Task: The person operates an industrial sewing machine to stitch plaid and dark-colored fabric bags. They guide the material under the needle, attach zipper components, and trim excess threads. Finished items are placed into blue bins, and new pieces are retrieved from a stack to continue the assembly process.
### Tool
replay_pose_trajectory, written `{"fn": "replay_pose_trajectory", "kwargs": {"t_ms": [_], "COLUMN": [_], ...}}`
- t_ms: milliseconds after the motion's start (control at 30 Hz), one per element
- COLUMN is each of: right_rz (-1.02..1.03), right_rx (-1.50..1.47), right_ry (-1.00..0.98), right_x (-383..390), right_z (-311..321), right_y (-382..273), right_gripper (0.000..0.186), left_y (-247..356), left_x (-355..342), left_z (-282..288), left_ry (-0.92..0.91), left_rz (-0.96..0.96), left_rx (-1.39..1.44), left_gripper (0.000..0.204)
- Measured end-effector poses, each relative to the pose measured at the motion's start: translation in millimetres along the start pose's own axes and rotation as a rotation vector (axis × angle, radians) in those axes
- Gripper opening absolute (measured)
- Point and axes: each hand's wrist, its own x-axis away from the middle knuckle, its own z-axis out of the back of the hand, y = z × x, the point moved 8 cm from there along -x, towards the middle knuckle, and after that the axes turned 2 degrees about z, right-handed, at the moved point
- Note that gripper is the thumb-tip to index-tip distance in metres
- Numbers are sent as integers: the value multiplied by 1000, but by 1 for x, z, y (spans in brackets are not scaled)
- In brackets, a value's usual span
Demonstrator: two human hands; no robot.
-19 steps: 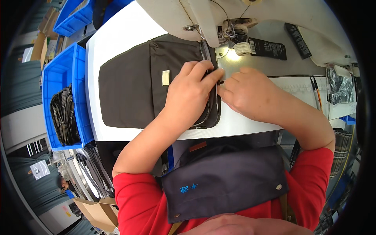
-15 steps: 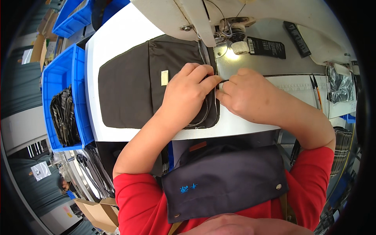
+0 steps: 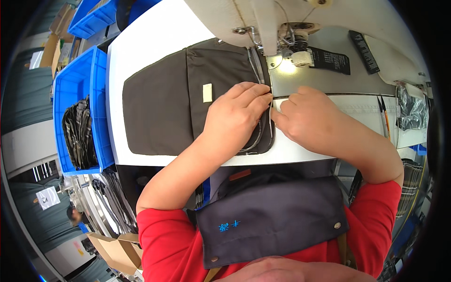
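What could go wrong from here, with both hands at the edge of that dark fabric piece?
Two risks, as I judge it. The left hand and right hand are at the edge of the dark fabric piece, near the working end of the sewing machine, so a finger might get caught if it runs. The metal zipper lies close to that edge, so its teeth could stray into the stitching line.

- Dark brown is shown by the fabric panel (image 3: 159, 108) beneath the left fingers (image 3: 256, 97).
- Silver is seen on the zip (image 3: 254, 66) beyond them.
- Cream is borne by the tag (image 3: 207, 93) to their left.
- Farther left, bright blue is shown by the bin (image 3: 100, 113), dark plaid by its folded cloth (image 3: 79, 136).
- Red is seen on the sleeves (image 3: 164, 235), bodyward of the fingers.
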Motion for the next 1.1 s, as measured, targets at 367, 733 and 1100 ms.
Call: {"fn": "replay_pose_trajectory", "kwargs": {"t_ms": [367, 733, 1100], "right_rz": [-45, -128, -145], "right_rx": [75, 181, 135], "right_ry": [100, 50, 73], "right_x": [0, -6, -3], "right_z": [-6, -13, -11], "right_y": [10, 30, 31], "right_gripper": [20, 20, 19], "left_y": [-18, -43, -25], "left_x": [-12, -32, -16], "left_z": [-1, -4, -4], "left_ry": [-15, 38, -65], "left_rz": [31, 30, 164], "left_rx": [21, 36, 54], "left_gripper": [20, 17, 26]}}
